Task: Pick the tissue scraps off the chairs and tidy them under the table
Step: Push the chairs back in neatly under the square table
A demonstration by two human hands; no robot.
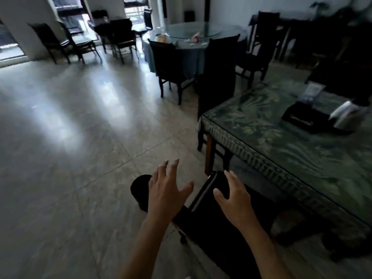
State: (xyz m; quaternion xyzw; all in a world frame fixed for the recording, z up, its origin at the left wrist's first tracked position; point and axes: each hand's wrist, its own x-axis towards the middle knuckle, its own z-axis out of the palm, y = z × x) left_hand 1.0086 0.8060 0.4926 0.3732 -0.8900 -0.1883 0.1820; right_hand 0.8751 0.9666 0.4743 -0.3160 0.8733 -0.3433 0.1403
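Note:
A dark chair (pixel 219 228) stands right in front of me, its top rail beside the green-clothed table (pixel 281 150). My left hand (pixel 167 190) hovers left of the rail with fingers spread and empty. Over the chair's top hangs my right hand (pixel 233 196), also spread and holding nothing. No tissue scrap shows on this chair. White scraps (pixel 193 40) lie on the far round table (pixel 193 33). Another dark chair (pixel 217 77) stands at the green table's far end.
A black box (pixel 308 119) and a white tissue (pixel 344 114) rest on the green table. A dark round object (pixel 138 188) sits on the floor behind my left hand. Several dark chairs (pixel 80 43) line the back. The tiled floor (pixel 80 137) lies to the left.

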